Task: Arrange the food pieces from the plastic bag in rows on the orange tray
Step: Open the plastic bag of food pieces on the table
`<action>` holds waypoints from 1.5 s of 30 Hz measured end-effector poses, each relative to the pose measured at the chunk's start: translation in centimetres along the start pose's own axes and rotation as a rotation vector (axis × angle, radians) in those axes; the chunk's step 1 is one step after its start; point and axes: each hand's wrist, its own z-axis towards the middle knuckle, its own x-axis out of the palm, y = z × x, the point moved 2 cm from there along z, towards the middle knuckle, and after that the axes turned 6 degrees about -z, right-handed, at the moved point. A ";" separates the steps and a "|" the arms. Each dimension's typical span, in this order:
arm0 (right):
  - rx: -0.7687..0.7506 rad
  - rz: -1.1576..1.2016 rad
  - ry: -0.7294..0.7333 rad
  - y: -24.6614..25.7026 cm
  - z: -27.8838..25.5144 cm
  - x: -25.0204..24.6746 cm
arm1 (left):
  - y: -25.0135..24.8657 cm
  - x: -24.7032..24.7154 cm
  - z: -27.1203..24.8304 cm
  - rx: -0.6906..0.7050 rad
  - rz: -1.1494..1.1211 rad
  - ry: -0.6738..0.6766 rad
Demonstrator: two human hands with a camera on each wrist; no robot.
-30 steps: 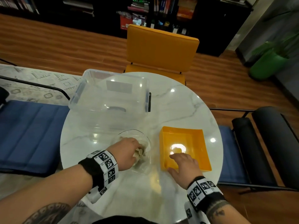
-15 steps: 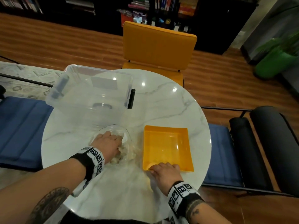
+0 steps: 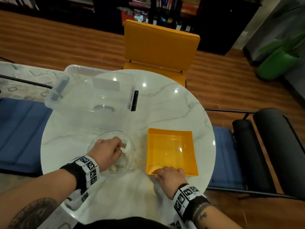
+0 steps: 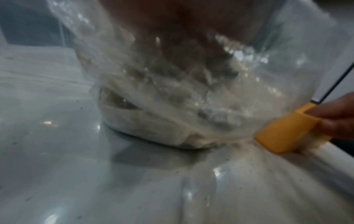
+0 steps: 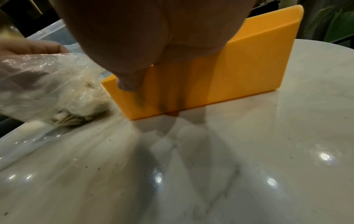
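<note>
A clear plastic bag [image 3: 129, 162] of pale food pieces [image 5: 65, 119] lies on the round marble table [image 3: 165, 109], left of the orange tray [image 3: 171, 152]. My left hand [image 3: 118, 148] is inside the bag's mouth, its fingers curled round a white piece. In the left wrist view the bag [image 4: 172, 106] and its pieces [image 4: 143, 128] are blurred. My right hand [image 3: 166, 170] grips the tray's near rim, fingers over the edge and thumb [image 5: 132, 86] on the outer wall [image 5: 239, 72]. The tray's floor is bare.
A clear storage box [image 3: 92, 90] with a black latch [image 3: 135, 100] stands at the table's back left. An orange chair [image 3: 160, 47] is behind the table, blue cushions [image 3: 19, 129] to the left and a black chair [image 3: 272, 146] to the right.
My right hand has slid back from the tray's floor to its near rim. My left hand stays in the bag and has shifted among the pieces.
</note>
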 end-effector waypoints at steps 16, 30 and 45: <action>-0.017 -0.026 -0.030 -0.2 -0.1 0.5 | -0.2 3.3 -0.6 0.002 0.431 0.245; -0.036 -0.015 -0.024 -0.5 -0.3 0.6 | -0.6 -1.3 -1.4 -0.132 -0.308 -0.232; -0.077 0.071 -0.103 -0.7 -0.5 -0.5 | -2.5 -3.5 -0.4 -0.507 -0.998 -0.427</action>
